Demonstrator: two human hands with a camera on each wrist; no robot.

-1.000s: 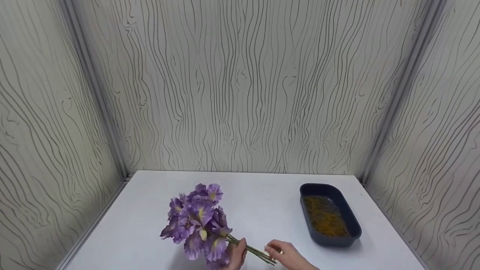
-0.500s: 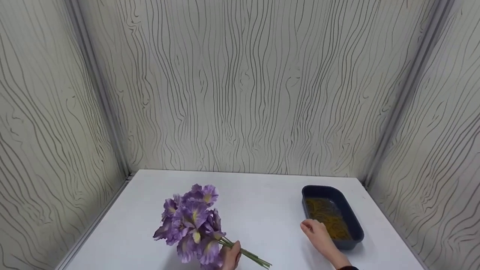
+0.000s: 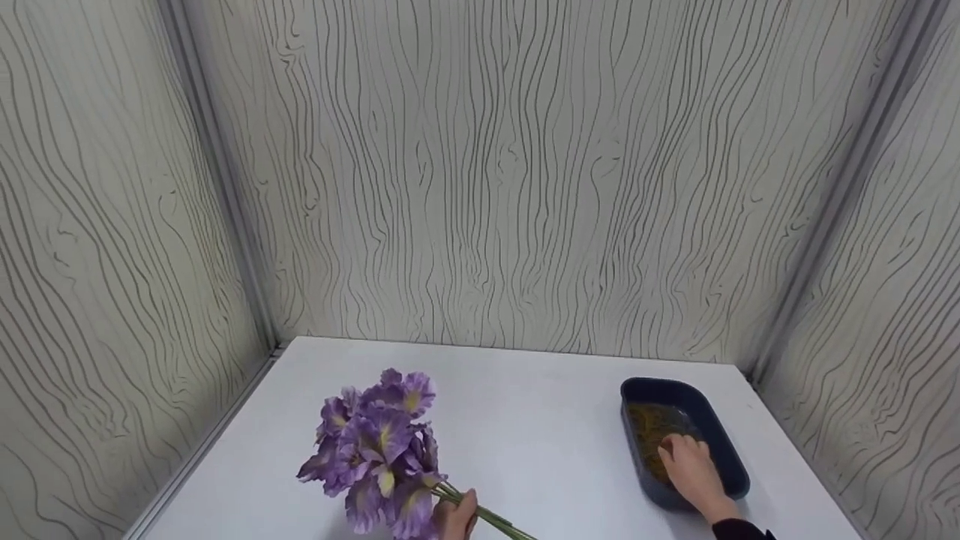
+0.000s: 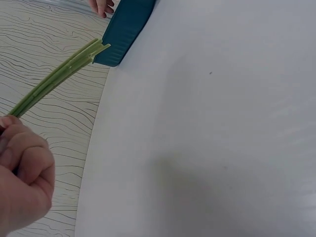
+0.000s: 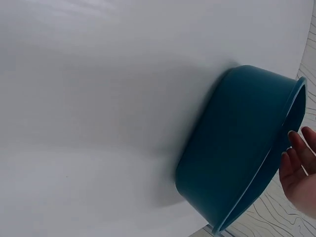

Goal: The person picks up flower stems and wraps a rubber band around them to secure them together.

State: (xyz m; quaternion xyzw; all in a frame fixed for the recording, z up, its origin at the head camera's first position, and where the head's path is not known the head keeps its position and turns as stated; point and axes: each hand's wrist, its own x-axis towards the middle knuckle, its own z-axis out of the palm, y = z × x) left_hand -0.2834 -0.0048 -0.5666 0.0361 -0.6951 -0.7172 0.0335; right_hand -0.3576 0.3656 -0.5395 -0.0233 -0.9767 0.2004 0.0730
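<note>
A bunch of purple artificial irises [image 3: 379, 442] with yellow-marked petals lies over the left half of the table, blooms pointing left. My left hand [image 3: 456, 516] grips its green stems [image 4: 59, 76], whose cut ends stick out past the fist. My right hand [image 3: 694, 472] hangs over the dark blue bin [image 3: 731, 461], its fingers dipping in past the rim. In the right wrist view those fingers [image 5: 296, 148] are loosely bent and apart, with nothing seen between them. Thin yellow-brown loops, like rubber bands [image 3: 646, 427], cover the bin's floor, partly hidden by the right hand.
The bin stands on the right side of a white table [image 3: 525, 420]. Panels with a wood-grain line pattern [image 3: 480, 187] rise behind the table and on both sides. A dark sleeve [image 3: 739, 529] shows at the right wrist.
My right hand has moved from beside the stem ends, rightward and then over into the bin. My left hand keeps its grip on the irises, nearly in place. The head view has shifted slightly.
</note>
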